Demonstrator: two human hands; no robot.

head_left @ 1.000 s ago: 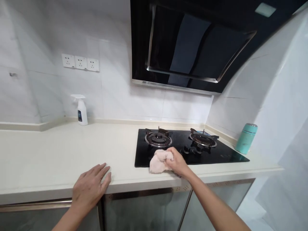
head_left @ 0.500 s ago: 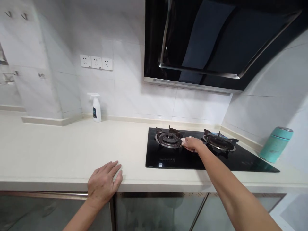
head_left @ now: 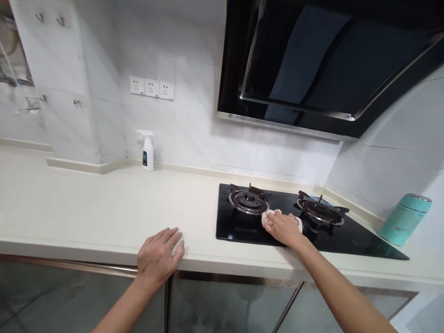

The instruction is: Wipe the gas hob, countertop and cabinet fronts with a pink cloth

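My right hand (head_left: pixel 284 227) presses a pale pink cloth (head_left: pixel 268 216) onto the black glass gas hob (head_left: pixel 347 236), between the left burner (head_left: pixel 248 202) and the right burner (head_left: pixel 319 212). Its fingers are closed over the cloth, which mostly hides beneath the hand. My left hand (head_left: pixel 158 256) lies flat with fingers spread on the front edge of the cream countertop (head_left: pixel 86 208), left of the hob, holding nothing.
A white spray bottle (head_left: pixel 148 151) stands at the back wall. A teal canister (head_left: pixel 404 219) sits right of the hob. A black range hood (head_left: pixel 329 64) hangs low over the burners. Wall sockets (head_left: pixel 151 87) are above the counter; glass-fronted cabinets (head_left: pixel 69 296) below.
My right hand with the cloth went from the hob's front edge back toward the burners, then drew a little nearer again. The left hand stayed planted. The view shifted left.
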